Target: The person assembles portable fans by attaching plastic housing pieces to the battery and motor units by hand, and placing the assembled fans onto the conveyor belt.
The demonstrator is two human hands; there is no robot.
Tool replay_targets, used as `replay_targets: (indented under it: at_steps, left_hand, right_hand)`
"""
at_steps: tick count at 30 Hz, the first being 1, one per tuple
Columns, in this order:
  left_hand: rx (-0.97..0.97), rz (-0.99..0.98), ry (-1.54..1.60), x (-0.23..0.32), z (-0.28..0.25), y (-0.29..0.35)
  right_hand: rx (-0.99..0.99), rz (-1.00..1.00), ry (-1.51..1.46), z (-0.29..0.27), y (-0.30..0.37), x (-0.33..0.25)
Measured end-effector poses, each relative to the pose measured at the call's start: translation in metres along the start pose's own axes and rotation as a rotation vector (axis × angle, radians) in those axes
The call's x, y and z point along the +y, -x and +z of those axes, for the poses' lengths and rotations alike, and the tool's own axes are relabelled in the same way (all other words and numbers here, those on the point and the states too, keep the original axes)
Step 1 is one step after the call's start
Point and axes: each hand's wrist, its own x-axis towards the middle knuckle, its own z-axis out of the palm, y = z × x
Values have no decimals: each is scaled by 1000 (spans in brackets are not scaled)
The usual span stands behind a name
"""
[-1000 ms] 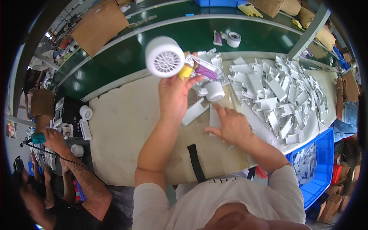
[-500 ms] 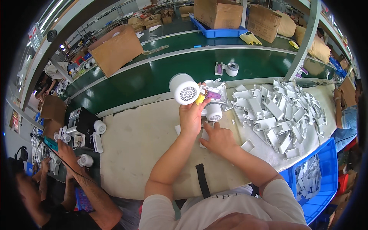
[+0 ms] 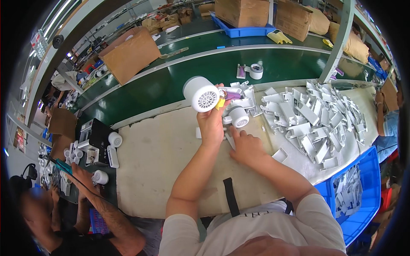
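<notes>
My left hand [image 3: 210, 126] is raised over the table, closed round a white handheld fan with its handle laid open. The fan's round head [image 3: 202, 94] has a slotted grille; a purple part [image 3: 233, 95] and a yellow piece [image 3: 220, 103] show beside my fingers. Lower and to the right, my right hand [image 3: 247, 147] reaches to the tabletop, thumb and fingers closed about a narrow white plastic cover [image 3: 229, 139], partly hidden. Just beyond its fingertips lies another white fan [image 3: 237, 117]. White housing pieces [image 3: 250, 102] lie behind that fan.
A large heap of white plastic shells [image 3: 314, 121] covers the table's right side, above a blue bin [image 3: 371, 205] of parts. Another fan [image 3: 256, 71] lies on the green conveyor [image 3: 171, 85]. At left, a co-worker's hand [image 3: 81, 177] holds a teal tool beside a black machine [image 3: 95, 143].
The view has shifted slightly. My right hand has moved a little toward the far side, its fingers now at the narrow cover's edge. My left hand still holds the fan, its head turned slightly.
</notes>
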Motion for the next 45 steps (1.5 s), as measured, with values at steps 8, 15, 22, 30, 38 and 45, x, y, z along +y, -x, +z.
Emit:
replay_targets:
  at_steps: [8, 15, 22, 30, 38, 45]
  left_hand:
    - [59, -166, 165, 1, -5, -4]
    - [67, -193, 309, 0, 3, 6]
    - [-22, -191, 143, -10, -1, 6]
    - [157, -56, 22, -13, 17, 12]
    - [89, 137, -10, 22, 26, 10]
    - [41, 20, 118, 48, 47, 28]
  right_hand:
    - [571, -285, -558, -53, 37, 48]
    - [1010, -599, -203, -76, 3, 37]
    - [903, -662, -269, -82, -4, 52]
    - [892, -677, -435, -63, -16, 49]
    - [224, -450, -1463, -46, -21, 64]
    - [669, -677, -1080, -50, 3, 53]
